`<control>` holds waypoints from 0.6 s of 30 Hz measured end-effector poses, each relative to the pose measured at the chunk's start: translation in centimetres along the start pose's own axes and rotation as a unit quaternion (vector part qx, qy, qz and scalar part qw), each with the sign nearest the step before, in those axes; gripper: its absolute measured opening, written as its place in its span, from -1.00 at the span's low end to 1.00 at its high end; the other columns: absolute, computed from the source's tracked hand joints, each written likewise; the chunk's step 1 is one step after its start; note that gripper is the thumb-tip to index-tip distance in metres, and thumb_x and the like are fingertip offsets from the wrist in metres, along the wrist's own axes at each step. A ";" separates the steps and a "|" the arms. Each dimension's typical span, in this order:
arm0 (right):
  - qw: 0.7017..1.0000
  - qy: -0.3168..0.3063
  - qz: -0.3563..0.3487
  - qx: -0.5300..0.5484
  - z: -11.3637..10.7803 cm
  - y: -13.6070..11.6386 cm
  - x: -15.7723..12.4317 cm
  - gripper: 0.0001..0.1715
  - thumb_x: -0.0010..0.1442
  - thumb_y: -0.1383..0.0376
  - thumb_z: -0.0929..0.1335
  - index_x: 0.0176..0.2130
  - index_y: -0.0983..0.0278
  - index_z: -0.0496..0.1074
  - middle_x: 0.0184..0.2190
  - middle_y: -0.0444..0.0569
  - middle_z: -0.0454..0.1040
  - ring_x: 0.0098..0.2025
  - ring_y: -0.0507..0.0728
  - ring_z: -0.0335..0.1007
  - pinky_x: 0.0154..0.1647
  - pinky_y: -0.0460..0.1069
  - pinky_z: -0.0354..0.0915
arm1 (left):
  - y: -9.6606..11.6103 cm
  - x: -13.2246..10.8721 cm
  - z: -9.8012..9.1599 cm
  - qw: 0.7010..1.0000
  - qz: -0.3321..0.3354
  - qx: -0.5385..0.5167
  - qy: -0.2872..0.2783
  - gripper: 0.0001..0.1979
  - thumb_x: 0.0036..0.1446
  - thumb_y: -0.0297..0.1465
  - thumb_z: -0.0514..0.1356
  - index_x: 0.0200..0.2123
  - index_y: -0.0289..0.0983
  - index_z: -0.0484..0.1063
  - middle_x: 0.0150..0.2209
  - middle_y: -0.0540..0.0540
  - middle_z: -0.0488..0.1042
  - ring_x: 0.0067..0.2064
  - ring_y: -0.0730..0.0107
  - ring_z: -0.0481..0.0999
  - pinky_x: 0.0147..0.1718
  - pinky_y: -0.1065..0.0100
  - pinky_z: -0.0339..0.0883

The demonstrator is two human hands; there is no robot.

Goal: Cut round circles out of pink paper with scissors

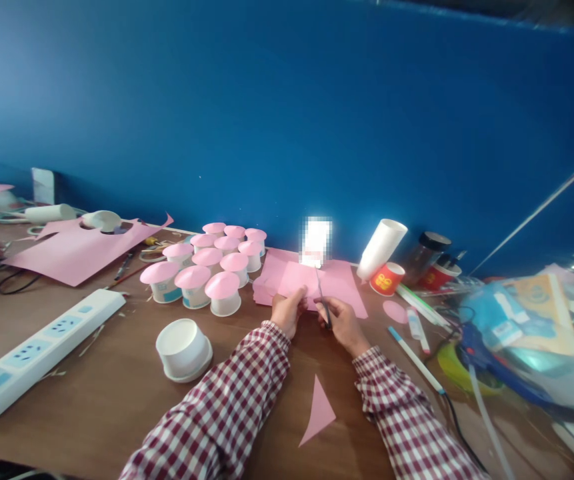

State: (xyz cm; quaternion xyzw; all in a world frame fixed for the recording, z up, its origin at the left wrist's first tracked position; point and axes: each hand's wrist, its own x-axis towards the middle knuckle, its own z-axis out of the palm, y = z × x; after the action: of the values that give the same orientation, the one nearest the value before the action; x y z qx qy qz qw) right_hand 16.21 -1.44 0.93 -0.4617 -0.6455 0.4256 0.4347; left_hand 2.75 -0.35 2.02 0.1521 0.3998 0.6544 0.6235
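At the middle of the table, my left hand point(289, 311) pinches the near edge of a pink paper sheet point(297, 277). Just to its right my right hand point(343, 323) holds dark-handled scissors point(325, 313), whose blades point away from me at the paper. More pink sheets point(265, 283) lie stacked beneath and behind both hands. A pink paper scrap point(319, 411) with a pointed tip rests on the table between my forearms. Several white cups topped with pink paper discs point(223, 285) stand in rows left of the stack.
A white tub point(183, 347) and a power strip point(47, 353) are at the left, with cut pink paper point(81, 253) behind. To the right are a red cup point(387, 279), stacked white cups point(383, 247), a pen point(415, 360), a blue glue gun point(504, 373) and plastic bags.
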 end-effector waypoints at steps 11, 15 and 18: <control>1.000 0.002 -0.005 -0.007 0.0 0.1 0.0 -0.58 0.10 0.03 0.35 -0.24 0.34 0.44 -0.61 -0.13 0.36 -0.60 0.01 0.27 -0.62 -0.11 0.20 | 0.0 0.1 -0.1 1.000 0.001 -0.003 -0.002 -0.76 -0.26 -0.43 0.41 -0.57 -0.42 0.40 -0.64 0.00 0.37 -0.61 0.62 0.34 -0.65 0.57 0.25; 1.000 0.007 -0.002 -0.011 0.0 -0.2 0.0 -0.56 0.07 0.00 0.36 -0.27 0.33 0.45 -0.62 -0.13 0.36 -0.60 0.02 0.27 -0.63 -0.10 0.21 | 0.1 0.0 0.0 1.000 0.001 -0.005 0.003 -0.74 -0.27 -0.43 0.41 -0.58 -0.42 0.39 -0.64 0.01 0.35 -0.61 0.62 0.34 -0.65 0.57 0.25; 1.000 0.009 0.002 -0.012 0.0 -0.3 -0.1 -0.53 0.06 -0.03 0.36 -0.27 0.33 0.45 -0.62 -0.12 0.36 -0.60 0.03 0.27 -0.64 -0.10 0.21 | 0.2 -0.2 0.1 1.000 0.002 -0.010 0.003 -0.74 -0.28 -0.42 0.41 -0.58 -0.42 0.39 -0.65 0.02 0.34 -0.62 0.63 0.33 -0.66 0.58 0.24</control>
State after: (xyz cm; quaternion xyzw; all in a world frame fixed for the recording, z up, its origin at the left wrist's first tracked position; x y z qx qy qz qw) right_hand 16.11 -1.57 1.24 -0.4716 -0.6461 0.4145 0.4340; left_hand 2.69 -0.46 2.27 0.1448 0.3950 0.6599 0.6225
